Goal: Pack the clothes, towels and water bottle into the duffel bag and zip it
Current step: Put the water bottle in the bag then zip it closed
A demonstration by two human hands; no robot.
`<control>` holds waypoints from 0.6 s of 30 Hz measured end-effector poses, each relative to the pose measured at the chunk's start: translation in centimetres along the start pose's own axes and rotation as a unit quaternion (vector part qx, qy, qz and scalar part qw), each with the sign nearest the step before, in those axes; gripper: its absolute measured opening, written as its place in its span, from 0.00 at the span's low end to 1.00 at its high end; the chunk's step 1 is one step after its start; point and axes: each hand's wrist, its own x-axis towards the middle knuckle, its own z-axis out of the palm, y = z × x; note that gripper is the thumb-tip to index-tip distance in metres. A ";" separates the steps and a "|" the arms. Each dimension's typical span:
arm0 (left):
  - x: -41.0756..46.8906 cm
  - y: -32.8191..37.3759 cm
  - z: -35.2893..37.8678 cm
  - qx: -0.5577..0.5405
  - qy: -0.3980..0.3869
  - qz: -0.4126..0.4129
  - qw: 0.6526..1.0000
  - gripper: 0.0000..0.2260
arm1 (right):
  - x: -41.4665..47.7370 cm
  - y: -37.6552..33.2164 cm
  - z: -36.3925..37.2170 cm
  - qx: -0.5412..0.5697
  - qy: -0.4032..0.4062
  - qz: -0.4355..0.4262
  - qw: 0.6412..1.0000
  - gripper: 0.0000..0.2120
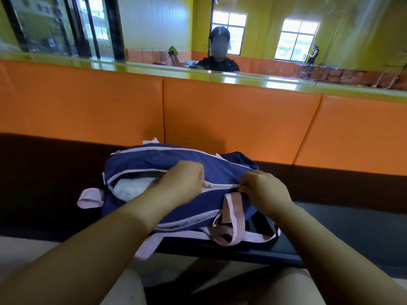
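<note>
Two hands work the navy duffel bag (176,164) lying on the dark bench (352,227): the right hand (263,190) pinches the zipper's closed end taut, while the left hand (182,179) grips the slider, its track beyond gaping over a white towel (130,189).

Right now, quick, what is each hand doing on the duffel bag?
Left hand: closed, pinching the zipper pull of the duffel bag.
Right hand: closed, gripping the bag fabric at the zipper's closed end.

One duffel bag (176,170) is seen, with three zips counted on it, one white towel (130,189) inside, and two hands, left (182,179) and right (264,190).
</note>
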 end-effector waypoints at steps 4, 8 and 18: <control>-1.5 -2.4 -1.4 0.004 -0.007 -0.032 0.999 0.10 | -0.3 -0.9 0.3 -0.024 0.001 0.013 1.000 0.05; -2.1 -4.0 -2.2 0.041 0.011 -0.052 0.998 0.07 | 0.9 -1.8 -0.2 -0.057 -0.040 0.075 0.995 0.06; -4.4 -10.5 -4.2 -0.043 0.127 -0.096 0.986 0.06 | 1.2 -7.1 0.5 -0.049 -0.037 -0.072 0.996 0.11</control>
